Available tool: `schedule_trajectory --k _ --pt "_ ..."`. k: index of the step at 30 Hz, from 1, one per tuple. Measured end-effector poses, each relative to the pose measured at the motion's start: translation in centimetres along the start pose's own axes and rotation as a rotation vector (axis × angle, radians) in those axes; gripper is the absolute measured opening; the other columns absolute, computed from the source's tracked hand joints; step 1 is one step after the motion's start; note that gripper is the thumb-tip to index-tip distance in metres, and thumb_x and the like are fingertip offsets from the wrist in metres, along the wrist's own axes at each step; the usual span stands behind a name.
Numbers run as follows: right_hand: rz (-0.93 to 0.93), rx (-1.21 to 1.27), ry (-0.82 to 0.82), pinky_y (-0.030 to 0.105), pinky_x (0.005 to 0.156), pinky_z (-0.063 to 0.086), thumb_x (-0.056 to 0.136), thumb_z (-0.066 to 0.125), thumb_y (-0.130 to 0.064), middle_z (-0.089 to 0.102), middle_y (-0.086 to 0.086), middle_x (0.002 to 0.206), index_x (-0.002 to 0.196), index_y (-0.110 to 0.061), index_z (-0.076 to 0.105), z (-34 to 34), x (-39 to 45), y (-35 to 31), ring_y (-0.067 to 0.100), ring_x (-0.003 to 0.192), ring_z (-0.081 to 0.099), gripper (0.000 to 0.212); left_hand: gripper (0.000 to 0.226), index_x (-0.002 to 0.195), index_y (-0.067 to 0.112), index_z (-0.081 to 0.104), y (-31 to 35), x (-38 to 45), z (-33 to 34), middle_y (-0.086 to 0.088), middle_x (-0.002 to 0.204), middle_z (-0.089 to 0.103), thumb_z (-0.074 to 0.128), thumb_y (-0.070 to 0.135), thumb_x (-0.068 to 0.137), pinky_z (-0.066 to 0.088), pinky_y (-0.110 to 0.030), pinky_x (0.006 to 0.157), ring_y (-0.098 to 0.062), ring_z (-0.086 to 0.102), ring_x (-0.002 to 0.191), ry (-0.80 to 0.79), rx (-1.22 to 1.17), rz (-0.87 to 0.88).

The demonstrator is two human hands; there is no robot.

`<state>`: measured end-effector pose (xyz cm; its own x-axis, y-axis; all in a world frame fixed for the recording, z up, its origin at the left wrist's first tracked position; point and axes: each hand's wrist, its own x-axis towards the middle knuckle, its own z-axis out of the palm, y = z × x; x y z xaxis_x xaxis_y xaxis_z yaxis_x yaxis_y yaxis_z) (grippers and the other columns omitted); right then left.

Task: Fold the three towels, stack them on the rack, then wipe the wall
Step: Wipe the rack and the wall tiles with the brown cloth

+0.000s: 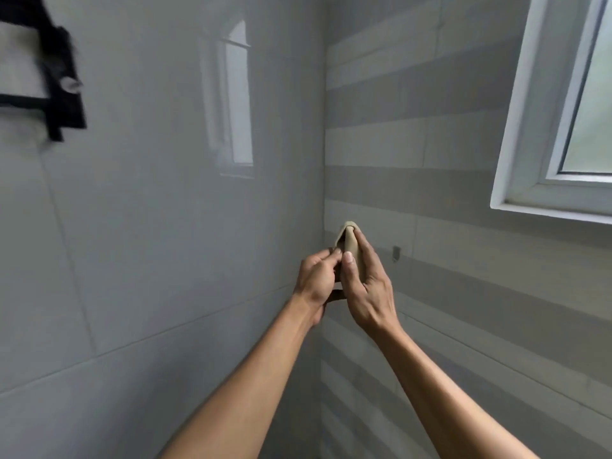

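From my remote seat, I see both bare hands raised together in front of the corner where two tiled walls meet. The right hand (pixel 366 286) wraps a small beige cloth (pixel 348 238), thumb along its near side and fingers curled over the far side, so the folded top of the cloth pokes out above the fingertips. The left hand (pixel 316 283) sits just beside it, touching, its fingers curled and pinching the cloth's lower edge near the right thumb. The cloth is held clear of both surfaces, in the air before the corner.

At upper left, a black rack (pixel 63 94) is fixed to the glossy grey wall (pixel 149 226); a pale towel (pixel 18 61) lies on it, blurred and cut off by the frame edge, so I cannot tell how many are stacked there. The striped wall (pixel 463 293) on the right carries a white-framed window (pixel 530 127) and a small metal hook (pixel 396 251) below it.
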<state>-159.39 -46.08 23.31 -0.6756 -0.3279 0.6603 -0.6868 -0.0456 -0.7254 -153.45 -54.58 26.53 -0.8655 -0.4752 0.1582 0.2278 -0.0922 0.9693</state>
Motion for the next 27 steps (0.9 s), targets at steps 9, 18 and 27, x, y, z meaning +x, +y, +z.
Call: schedule_trajectory --k 9,18,27 --pt "0.125 0.492 -0.188 0.043 0.090 0.060 0.099 0.059 -0.042 0.073 -0.016 0.115 0.131 -0.047 0.062 5.8 -8.2 -11.0 0.006 0.105 0.069 0.033 0.025 0.112 0.011 0.069 5.4 -15.3 -6.7 -0.015 0.109 0.074 0.048 0.021 0.105 0.060 -0.040 0.064 -0.023 0.072 0.089 0.354 0.112 0.115" --pt "0.058 0.692 -0.391 0.014 0.094 0.052 0.100 0.061 -0.019 0.071 -0.017 0.123 0.131 -0.030 0.068 13.3 -15.5 -22.4 -0.010 0.110 0.063 0.034 0.026 0.115 0.013 0.070 10.4 -28.2 -14.9 -0.010 0.107 0.076 0.047 0.019 0.106 0.058 -0.033 0.062 -0.021 0.074 0.090 0.608 0.185 0.172" --pt "-0.010 0.708 -0.426 0.028 0.093 0.058 0.101 0.060 -0.026 0.069 -0.020 0.125 0.134 -0.034 0.065 21.6 -18.2 -30.8 -0.006 0.112 0.064 0.034 0.023 0.109 0.015 0.072 14.9 -34.4 -25.4 -0.006 0.103 0.076 0.051 0.018 0.101 0.062 -0.049 0.077 -0.023 0.073 0.095 0.775 0.425 0.260"
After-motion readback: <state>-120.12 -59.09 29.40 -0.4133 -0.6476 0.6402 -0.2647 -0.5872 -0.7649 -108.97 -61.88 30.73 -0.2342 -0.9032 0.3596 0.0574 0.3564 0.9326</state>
